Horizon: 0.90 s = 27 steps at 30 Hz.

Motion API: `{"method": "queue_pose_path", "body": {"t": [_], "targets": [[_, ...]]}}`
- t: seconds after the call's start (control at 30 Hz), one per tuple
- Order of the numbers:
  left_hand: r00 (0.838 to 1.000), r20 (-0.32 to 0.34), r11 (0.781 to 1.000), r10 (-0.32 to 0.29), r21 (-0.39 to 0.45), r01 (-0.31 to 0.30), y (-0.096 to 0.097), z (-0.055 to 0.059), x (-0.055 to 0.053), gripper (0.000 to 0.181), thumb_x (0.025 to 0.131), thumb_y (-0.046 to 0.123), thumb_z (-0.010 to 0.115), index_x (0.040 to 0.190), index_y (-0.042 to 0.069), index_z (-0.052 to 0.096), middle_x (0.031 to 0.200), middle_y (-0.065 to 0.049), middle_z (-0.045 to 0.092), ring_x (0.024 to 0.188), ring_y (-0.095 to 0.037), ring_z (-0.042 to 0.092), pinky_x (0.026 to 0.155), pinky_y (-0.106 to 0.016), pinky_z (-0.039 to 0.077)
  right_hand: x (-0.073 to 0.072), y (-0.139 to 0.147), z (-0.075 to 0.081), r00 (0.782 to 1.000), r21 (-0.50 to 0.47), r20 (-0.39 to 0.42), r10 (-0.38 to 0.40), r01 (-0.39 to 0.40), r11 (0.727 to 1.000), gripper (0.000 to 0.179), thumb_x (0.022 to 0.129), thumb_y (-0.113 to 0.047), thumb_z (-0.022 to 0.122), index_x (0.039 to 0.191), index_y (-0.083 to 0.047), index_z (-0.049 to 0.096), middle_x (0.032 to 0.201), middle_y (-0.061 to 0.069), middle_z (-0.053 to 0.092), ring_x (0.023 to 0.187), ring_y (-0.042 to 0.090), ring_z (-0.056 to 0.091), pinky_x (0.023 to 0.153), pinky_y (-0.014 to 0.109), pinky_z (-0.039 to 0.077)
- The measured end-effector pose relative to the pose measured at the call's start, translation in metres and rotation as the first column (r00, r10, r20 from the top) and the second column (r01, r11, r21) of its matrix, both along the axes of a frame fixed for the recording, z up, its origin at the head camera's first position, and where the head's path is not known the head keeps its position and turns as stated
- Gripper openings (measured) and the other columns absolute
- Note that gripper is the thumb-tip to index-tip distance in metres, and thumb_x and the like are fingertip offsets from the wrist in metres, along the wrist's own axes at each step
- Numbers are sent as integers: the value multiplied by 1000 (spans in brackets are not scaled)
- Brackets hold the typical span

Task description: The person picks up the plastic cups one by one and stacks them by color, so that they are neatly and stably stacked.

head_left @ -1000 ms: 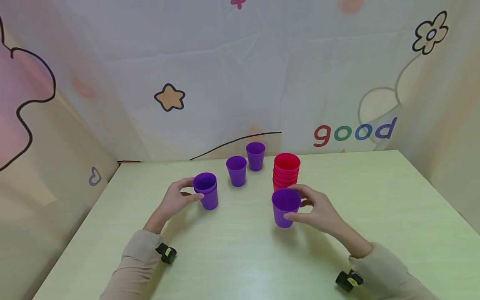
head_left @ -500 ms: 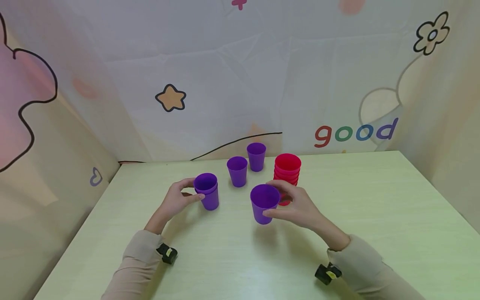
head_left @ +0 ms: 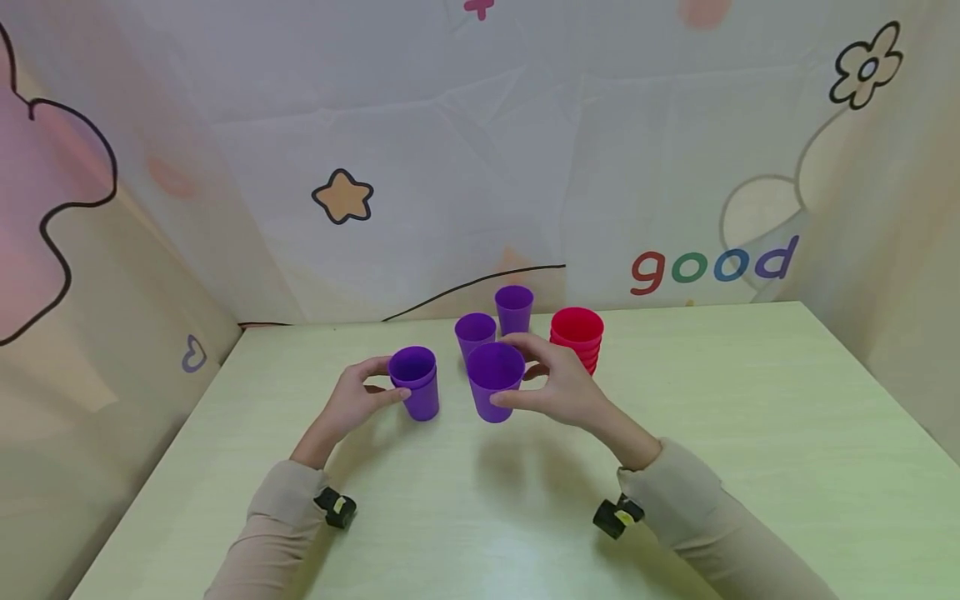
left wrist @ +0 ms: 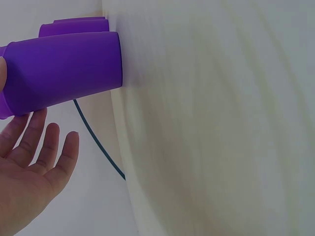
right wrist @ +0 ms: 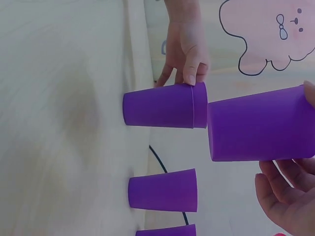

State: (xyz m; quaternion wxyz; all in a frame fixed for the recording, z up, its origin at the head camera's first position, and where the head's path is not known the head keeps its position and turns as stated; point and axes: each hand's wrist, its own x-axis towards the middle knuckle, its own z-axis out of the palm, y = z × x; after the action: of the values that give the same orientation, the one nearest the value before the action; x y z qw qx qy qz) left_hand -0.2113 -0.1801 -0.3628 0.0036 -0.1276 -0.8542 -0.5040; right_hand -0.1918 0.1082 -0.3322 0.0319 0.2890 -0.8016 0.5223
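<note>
My left hand (head_left: 360, 402) pinches a pair of nested purple cups (head_left: 422, 398) standing upright on the table, thumb on the near side just below the rims. In the left wrist view the base of those nested cups (left wrist: 69, 69) meets the tabletop. My right hand (head_left: 558, 383) holds a single purple cup (head_left: 491, 385) upright between thumb and fingers, raised above the table with its shadow below. The right wrist view has this raised cup (right wrist: 261, 125) higher than the nested pair (right wrist: 160, 106) and apart from the table.
Two more purple cups stand behind: one (head_left: 474, 329) partly covered by the raised cup, another (head_left: 514, 307) farther back. A stack of red cups (head_left: 577, 327) stands to their right, partly behind my right hand. A printed curtain (head_left: 450, 167) borders the table's (head_left: 420, 525) back edge.
My right hand has carried its purple cup leftward and upward, from in front of the red stack toward the nested pair. My left hand has stayed in place with its cups.
</note>
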Motion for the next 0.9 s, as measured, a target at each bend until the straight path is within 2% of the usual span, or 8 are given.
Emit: {"method": "queue_pose_path", "body": {"t": [0.13, 0.47, 0.67, 0.9], "targets": [[1000, 5, 1000, -1, 0, 1, 0, -1, 0, 45, 80, 4, 68, 121, -8, 51, 114, -23, 56, 108, -34, 49, 86, -43, 46, -5, -6, 5, 1000, -5, 19, 0, 0, 1000, 57, 71, -17, 77, 121, -8, 53, 106, 5, 62, 96, 21, 56, 78, 39, 48], [1000, 0, 1000, -10, -3, 10, 0, -1, -1, 45, 80, 2, 68, 120, -9, 51, 112, -23, 56, 107, -33, 49, 85, -41, 46, -15, -20, 12, 999, -22, 44, 3, -3, 1000, 57, 71, -18, 77, 122, -9, 52, 106, 4, 61, 95, 20, 56, 79, 35, 48], [1000, -11, 1000, -20, 5, 20, -1, -2, -2, 45, 79, 2, 68, 120, -9, 51, 111, -23, 56, 106, -32, 50, 84, -41, 47, -24, -30, 17, 1000, -8, 14, 27, -27, 1000, 58, 71, -18, 77, 123, -7, 52, 106, 4, 61, 92, 20, 57, 78, 40, 48], [1000, -18, 1000, -21, 23, 21, -2, -1, -1, 45, 79, 2, 68, 119, -9, 53, 110, -22, 57, 105, -32, 50, 83, -39, 47, -34, -41, 20, 999, 12, 29, 22, -23, 1000, 60, 71, -20, 77, 124, -7, 52, 106, 6, 61, 90, 22, 57, 76, 31, 50]]}}
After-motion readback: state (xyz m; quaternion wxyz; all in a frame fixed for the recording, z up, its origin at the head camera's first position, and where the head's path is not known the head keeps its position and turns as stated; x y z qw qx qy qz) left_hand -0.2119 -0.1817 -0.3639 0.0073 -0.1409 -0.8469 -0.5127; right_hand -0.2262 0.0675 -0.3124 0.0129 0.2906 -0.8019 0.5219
